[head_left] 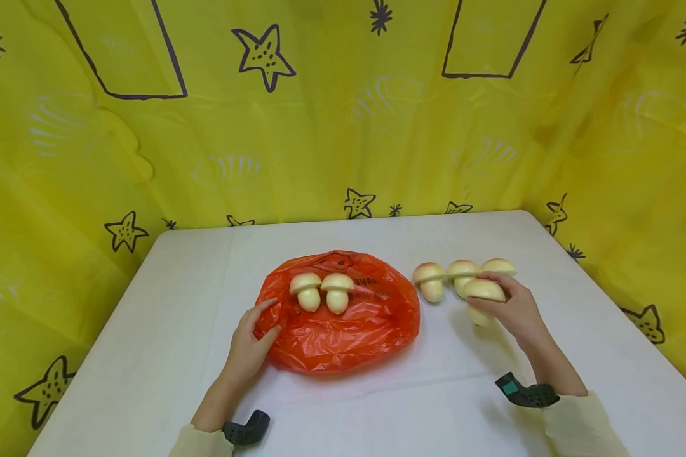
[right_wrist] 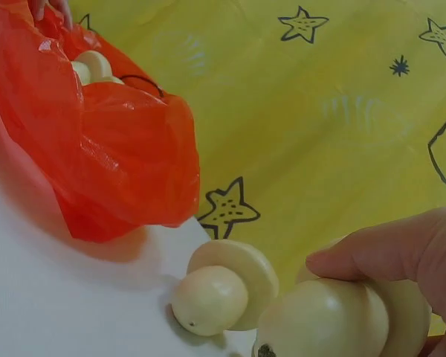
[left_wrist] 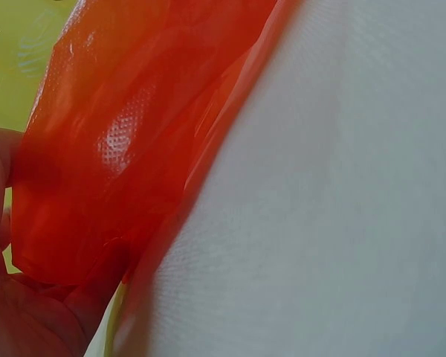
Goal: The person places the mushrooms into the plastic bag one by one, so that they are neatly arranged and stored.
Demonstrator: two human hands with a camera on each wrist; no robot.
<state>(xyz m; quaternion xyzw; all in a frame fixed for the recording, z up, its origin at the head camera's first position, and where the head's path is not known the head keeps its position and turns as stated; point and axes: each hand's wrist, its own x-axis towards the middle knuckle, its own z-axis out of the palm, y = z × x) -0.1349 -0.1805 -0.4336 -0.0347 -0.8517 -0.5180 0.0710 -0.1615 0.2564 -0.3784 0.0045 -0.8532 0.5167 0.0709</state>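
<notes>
Far left: left hand (head_left: 248, 339) reaching in from the near side, thumb and fingers spread at the left rim of a red plastic bag (head_left: 343, 346), grasping the film between them. Bag sits mouth up on the white tabletop (head_left: 377, 412), sides slumped and crinkled. Inside, two pale mushrooms (head_left: 322, 292) side by side, caps to the far side, stems toward the person.

Just right of bag: three more mushrooms (head_left: 431, 282) in a row on the tabletop, caps likewise to the far side; rightmost partly hidden by fingers.

Far right: right hand (head_left: 517, 311) angled in from the near edge, pinching one mushroom (head_left: 484, 291) by its cap, stem pointing nearward, in front of the row.
</notes>
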